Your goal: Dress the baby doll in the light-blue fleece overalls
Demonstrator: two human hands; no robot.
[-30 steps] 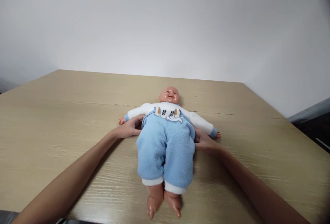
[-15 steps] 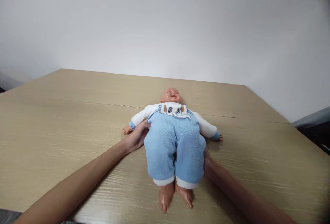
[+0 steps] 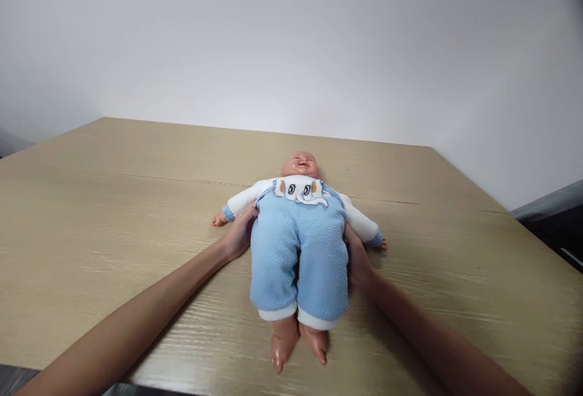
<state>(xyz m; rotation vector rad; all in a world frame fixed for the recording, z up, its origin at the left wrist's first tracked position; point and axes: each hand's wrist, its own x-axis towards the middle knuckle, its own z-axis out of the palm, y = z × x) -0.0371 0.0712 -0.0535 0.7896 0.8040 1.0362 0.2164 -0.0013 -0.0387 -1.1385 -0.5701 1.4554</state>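
A baby doll (image 3: 298,250) lies on its back on the wooden table (image 3: 113,201), head away from me, feet toward me. It wears light blue fleece trousers with a bib and a white top with blue cuffs. My left hand (image 3: 239,235) grips the doll's torso at its left side, under the outstretched arm. My right hand (image 3: 357,259) grips the torso at the other side; its fingers are mostly hidden behind the trousers. Both hands press in against the doll's body.
A white partition wall (image 3: 273,56) stands along the table's far edge and right side. The table's right edge drops off to a dark floor area (image 3: 555,226). A seam runs across the tabletop behind the doll.
The doll has shifted slightly, first right and nearer, then back left. My right hand, partly tucked under the trousers half a second ago, now shows at the doll's side. Both hands kept hold.
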